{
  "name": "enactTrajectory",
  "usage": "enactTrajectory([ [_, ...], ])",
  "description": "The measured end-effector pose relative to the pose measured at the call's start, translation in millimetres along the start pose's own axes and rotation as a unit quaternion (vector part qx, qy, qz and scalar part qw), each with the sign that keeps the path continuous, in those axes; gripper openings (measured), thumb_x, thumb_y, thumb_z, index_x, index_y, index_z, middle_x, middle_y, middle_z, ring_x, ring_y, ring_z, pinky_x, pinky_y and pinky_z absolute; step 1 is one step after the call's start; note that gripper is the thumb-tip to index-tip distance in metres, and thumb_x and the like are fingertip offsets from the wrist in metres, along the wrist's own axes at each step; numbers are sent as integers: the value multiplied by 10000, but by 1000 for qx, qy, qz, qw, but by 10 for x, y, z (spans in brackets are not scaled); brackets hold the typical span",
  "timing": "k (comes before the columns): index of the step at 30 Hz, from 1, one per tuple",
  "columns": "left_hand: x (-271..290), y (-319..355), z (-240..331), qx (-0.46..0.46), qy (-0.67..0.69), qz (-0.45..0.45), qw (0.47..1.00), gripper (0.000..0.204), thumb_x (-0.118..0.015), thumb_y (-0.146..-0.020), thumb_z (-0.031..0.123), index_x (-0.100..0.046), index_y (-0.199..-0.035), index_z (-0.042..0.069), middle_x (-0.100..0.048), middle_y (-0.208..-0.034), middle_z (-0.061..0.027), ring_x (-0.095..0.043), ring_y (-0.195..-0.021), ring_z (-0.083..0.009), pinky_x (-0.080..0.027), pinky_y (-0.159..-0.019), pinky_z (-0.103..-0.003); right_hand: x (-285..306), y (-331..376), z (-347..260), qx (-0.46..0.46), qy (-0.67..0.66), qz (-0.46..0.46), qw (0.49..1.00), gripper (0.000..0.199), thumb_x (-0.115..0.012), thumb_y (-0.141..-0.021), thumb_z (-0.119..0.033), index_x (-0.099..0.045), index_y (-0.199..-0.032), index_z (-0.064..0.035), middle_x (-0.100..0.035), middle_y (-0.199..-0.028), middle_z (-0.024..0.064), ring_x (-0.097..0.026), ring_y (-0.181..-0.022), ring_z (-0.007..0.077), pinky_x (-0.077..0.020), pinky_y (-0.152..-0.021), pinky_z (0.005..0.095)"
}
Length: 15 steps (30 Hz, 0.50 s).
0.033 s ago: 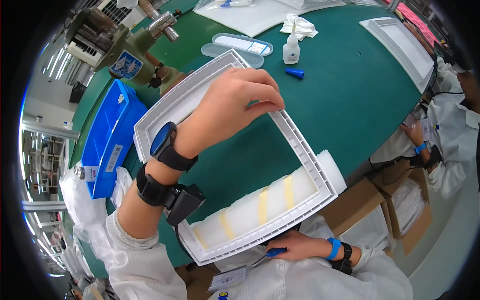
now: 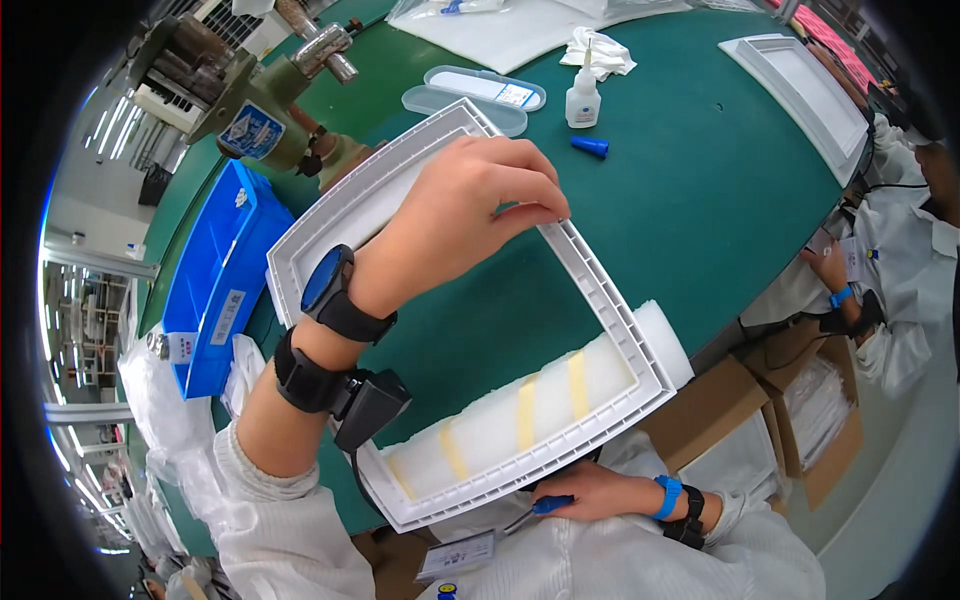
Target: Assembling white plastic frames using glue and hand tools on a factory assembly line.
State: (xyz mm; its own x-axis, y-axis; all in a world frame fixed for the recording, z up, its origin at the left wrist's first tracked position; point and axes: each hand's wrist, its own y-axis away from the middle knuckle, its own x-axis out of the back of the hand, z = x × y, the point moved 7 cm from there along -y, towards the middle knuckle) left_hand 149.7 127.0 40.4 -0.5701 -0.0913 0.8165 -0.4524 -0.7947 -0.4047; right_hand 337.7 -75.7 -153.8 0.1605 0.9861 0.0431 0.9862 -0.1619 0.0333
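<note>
A white plastic frame (image 2: 592, 285) with a ribbed rim lies tilted over the green table's near edge. My left hand (image 2: 480, 200) reaches across its opening, thumb and fingers pinched together at the rim's far right side. Any small thing between those fingertips is too small to name. Under the frame's near side rests a white foam pad (image 2: 490, 415) with yellow tape strips. Below that side, close to my body, my right hand (image 2: 595, 490) is closed around a blue-handled tool (image 2: 553, 504) with a thin metal shaft pointing left. Its tip is unclear.
Beyond the frame are a clear plastic case (image 2: 485, 88), a small dropper bottle (image 2: 583, 103), its blue cap (image 2: 590, 146) and a white cloth (image 2: 600, 53). A green press (image 2: 270, 110) and a blue bin (image 2: 215, 290) stand left. Cardboard boxes (image 2: 715, 410) and a co-worker's hand (image 2: 828, 265) are right.
</note>
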Motion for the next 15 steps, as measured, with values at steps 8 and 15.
enactTrajectory([
  [8,12,89,12,-23,-12,9,1000,169,-744,-788,13,-758,-939,88,-685,-969,-57,-648,-850,-232,-518,-714,-332,8,-42,-17,0,14,-2,1000,196,-678,-902,-208,-645,-1056,-91,-680,-852,159,-654,-769,374,-516,-675,417],
  [15,27,232,13,-14,-6,14,1000,291,-707,-806,-17,-742,-1062,118,-688,-1128,-89,-673,-1001,-281,-563,-809,-356,-9,-44,-7,-16,29,-5,999,193,-679,-904,-206,-647,-1053,-88,-682,-854,160,-657,-774,373,-516,-672,418],
])
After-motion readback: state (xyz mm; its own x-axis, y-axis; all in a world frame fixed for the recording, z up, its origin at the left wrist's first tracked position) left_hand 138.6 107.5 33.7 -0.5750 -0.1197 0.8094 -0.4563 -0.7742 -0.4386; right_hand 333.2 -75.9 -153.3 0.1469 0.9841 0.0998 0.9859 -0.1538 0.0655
